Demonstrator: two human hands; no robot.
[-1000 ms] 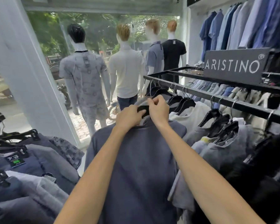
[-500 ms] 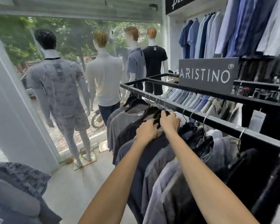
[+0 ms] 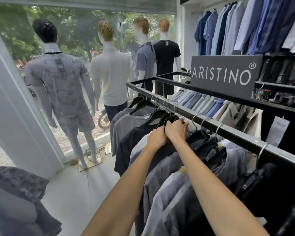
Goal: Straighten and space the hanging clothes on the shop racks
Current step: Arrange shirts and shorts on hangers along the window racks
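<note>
Hands: left hand (image 3: pixel 157 137) and right hand (image 3: pixel 176 132) are pressing together at frame centre, both gripping one hanger (image 3: pixel 171 118).
Clothes: shirts (image 3: pixel 160 176) are hanging bunched under the rail (image 3: pixel 228 129), centre to lower right.
Advice: sliding the hook level, probably leaving even gaps.
</note>
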